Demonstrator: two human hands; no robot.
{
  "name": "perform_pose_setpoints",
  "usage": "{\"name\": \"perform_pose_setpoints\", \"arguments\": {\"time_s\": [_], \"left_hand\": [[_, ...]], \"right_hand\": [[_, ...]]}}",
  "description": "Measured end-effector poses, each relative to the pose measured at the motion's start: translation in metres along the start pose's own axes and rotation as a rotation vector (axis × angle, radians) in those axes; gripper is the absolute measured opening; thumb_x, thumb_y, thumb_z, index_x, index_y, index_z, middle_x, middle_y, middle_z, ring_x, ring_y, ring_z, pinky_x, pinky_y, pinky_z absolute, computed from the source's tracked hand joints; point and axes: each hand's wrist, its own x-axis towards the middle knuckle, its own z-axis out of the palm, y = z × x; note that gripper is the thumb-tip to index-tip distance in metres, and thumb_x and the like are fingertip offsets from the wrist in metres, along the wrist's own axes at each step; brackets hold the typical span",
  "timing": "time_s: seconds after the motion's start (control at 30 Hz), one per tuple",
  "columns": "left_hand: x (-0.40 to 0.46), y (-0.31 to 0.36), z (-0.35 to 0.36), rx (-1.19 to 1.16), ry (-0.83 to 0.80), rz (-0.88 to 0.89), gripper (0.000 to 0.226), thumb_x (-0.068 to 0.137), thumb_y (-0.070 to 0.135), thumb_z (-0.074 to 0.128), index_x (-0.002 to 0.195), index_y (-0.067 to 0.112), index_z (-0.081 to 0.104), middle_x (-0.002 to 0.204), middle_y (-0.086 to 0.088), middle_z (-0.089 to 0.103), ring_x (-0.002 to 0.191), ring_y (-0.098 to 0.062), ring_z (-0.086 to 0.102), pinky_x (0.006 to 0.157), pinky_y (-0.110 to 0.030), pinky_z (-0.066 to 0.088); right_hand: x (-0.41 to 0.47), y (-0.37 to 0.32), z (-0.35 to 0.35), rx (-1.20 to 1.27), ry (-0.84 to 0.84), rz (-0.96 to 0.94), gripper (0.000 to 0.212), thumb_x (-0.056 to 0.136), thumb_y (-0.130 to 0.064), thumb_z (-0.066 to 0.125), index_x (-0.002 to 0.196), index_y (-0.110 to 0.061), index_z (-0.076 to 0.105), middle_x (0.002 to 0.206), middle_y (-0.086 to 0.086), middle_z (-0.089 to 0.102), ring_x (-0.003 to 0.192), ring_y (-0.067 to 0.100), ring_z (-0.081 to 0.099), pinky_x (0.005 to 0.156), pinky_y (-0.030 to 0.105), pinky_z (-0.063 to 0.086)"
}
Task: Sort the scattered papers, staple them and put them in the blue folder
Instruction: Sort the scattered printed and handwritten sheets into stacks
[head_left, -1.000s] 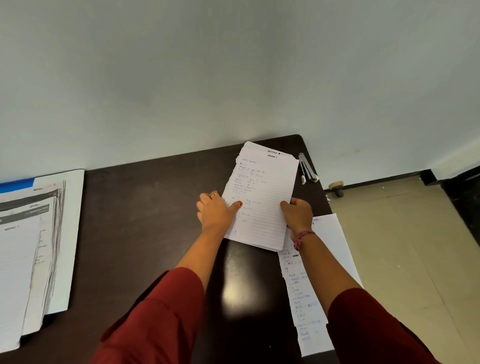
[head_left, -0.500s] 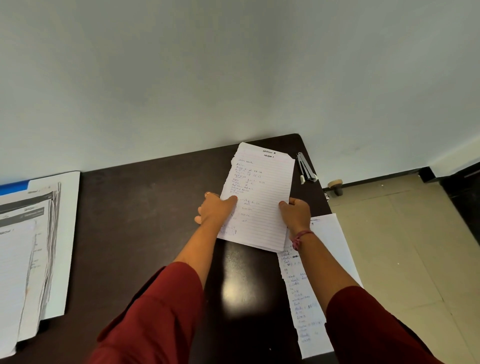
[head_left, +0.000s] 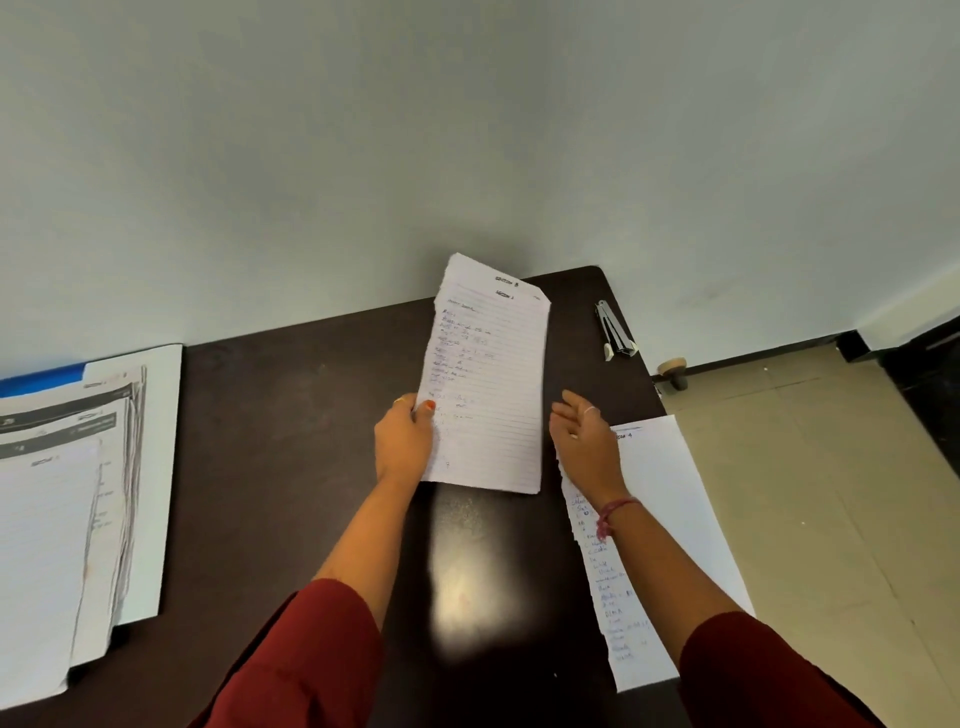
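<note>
My left hand (head_left: 404, 441) grips the left edge of a stack of lined, handwritten papers (head_left: 491, 384), thumb on top, and holds it raised over the dark table (head_left: 291, 447). My right hand (head_left: 584, 441) hovers just right of the stack with its fingers loosely spread and touches nothing. A silver stapler (head_left: 614, 331) lies near the table's far right corner. Another handwritten sheet (head_left: 654, 530) lies under my right forearm and hangs over the table's right edge. At the far left, a blue folder (head_left: 41, 378) shows only a blue strip behind papers.
A pile of printed and lined sheets (head_left: 67, 519) covers the folder at the table's left edge. A pale wall stands right behind the table. Tiled floor (head_left: 831, 493) and a small round doorstop (head_left: 671, 368) lie to the right.
My right hand let go of the stack and opened. My left hand lifted the stack and tilted it up toward the wall.
</note>
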Motion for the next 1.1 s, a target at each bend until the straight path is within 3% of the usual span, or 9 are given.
{"name": "perform_pose_setpoints", "arguments": {"time_s": [0.17,0.27,0.37,0.5,0.57,0.67,0.83,1.0,1.1], "left_hand": [[-0.01,-0.026,-0.032,-0.045,0.154,-0.063,0.029,0.1,0.021,0.045,0.116,0.001,0.058,0.117,-0.017,0.059,0.11,-0.033,0.054,0.086,-0.032,0.039],[-0.019,-0.048,-0.047,-0.127,0.211,-0.13,0.028,0.099,0.02,0.047,0.114,0.0,0.058,0.116,-0.017,0.059,0.107,-0.032,0.055,0.083,-0.032,0.038],[-0.034,-0.07,-0.057,-0.26,0.232,-0.209,0.027,0.098,0.023,0.049,0.114,0.004,0.06,0.116,-0.012,0.06,0.105,-0.029,0.058,0.081,-0.032,0.041],[-0.064,-0.085,-0.059,-0.536,0.176,-0.282,0.019,0.099,0.022,0.05,0.112,0.012,0.058,0.113,-0.007,0.063,0.097,-0.02,0.061,0.083,-0.034,0.048],[-0.078,-0.088,-0.058,-0.619,0.141,-0.3,0.023,0.099,0.021,0.049,0.118,0.009,0.057,0.112,-0.005,0.063,0.095,-0.019,0.062,0.086,-0.035,0.05],[-0.098,-0.089,-0.056,-0.708,0.108,-0.314,0.027,0.1,0.018,0.048,0.124,0.008,0.055,0.114,-0.005,0.063,0.099,-0.021,0.061,0.091,-0.037,0.048],[-0.119,-0.096,-0.056,-0.743,0.096,-0.328,0.028,0.1,0.016,0.047,0.124,0.005,0.054,0.115,-0.008,0.061,0.102,-0.024,0.059,0.093,-0.039,0.047],[-0.132,-0.104,-0.06,-0.718,0.09,-0.301,0.029,0.099,0.018,0.049,0.124,0.005,0.055,0.113,-0.008,0.064,0.096,-0.021,0.062,0.087,-0.036,0.049],[-0.141,-0.105,-0.058,-0.701,0.051,-0.283,0.022,0.099,0.018,0.049,0.116,0.008,0.059,0.107,-0.005,0.067,0.089,-0.017,0.064,0.08,-0.033,0.051]], "right_hand": [[-0.049,0.036,-0.019,-0.257,0.054,-0.264,0.032,0.094,-0.015,0.057,0.125,-0.011,0.056,0.131,0.007,0.057,0.121,0.023,0.053,0.101,0.023,0.037],[-0.077,0.067,-0.032,-0.396,0.069,-0.258,0.037,0.093,-0.024,0.058,0.129,-0.018,0.055,0.14,0.003,0.05,0.13,0.023,0.046,0.111,0.033,0.03],[-0.103,0.088,-0.035,-0.526,0.019,-0.23,0.059,0.091,-0.046,0.042,0.145,-0.025,0.03,0.155,-0.007,0.022,0.145,0.016,0.015,0.115,0.031,0.004],[-0.121,0.097,-0.028,-0.669,-0.109,-0.167,0.078,0.083,-0.073,0.005,0.145,-0.029,-0.009,0.152,-0.014,-0.016,0.143,0.01,-0.015,0.109,0.024,-0.022],[-0.123,0.094,-0.02,-0.703,-0.13,-0.152,0.083,0.077,-0.077,-0.007,0.144,-0.028,-0.014,0.152,-0.012,-0.022,0.143,0.011,-0.019,0.108,0.025,-0.023],[-0.124,0.082,-0.006,-0.743,-0.163,-0.144,0.07,0.094,-0.06,0.008,0.149,-0.02,-0.01,0.157,-0.005,-0.016,0.146,0.018,-0.015,0.11,0.028,-0.016],[-0.123,0.059,0.019,-0.688,-0.23,-0.164,0.063,0.102,-0.041,0.027,0.152,-0.014,0.002,0.16,0.001,-0.006,0.148,0.022,-0.009,0.11,0.027,-0.009],[-0.121,0.05,0.03,-0.621,-0.266,-0.152,0.06,0.103,-0.032,0.03,0.152,-0.012,0.001,0.161,0.003,-0.006,0.147,0.023,-0.01,0.115,0.03,-0.005],[-0.123,0.045,0.024,-0.425,-0.246,-0.153,0.058,0.103,-0.025,0.033,0.152,-0.012,0.004,0.161,0.002,-0.003,0.147,0.019,-0.01,0.112,0.024,-0.004]]}}
